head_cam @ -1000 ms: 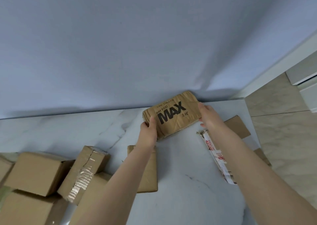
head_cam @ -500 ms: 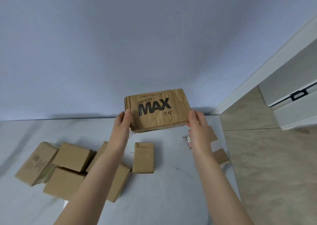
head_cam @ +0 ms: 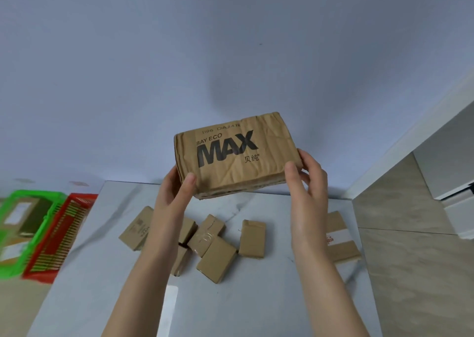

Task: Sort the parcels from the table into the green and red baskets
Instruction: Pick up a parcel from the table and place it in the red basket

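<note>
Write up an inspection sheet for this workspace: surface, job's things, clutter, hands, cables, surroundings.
Surface: white marbled table.
Job's things: MAX parcel held up above the table; several small parcels lying on it in a loose cluster; green basket left of the table, with parcels inside; red basket between it and the table, contents unclear.
Clutter: nothing seen.
Hands: left hand grips the parcel's left end, right hand its right end.
Cables: nothing seen.
Surroundings: plain wall behind, tiled floor to the right.
</note>
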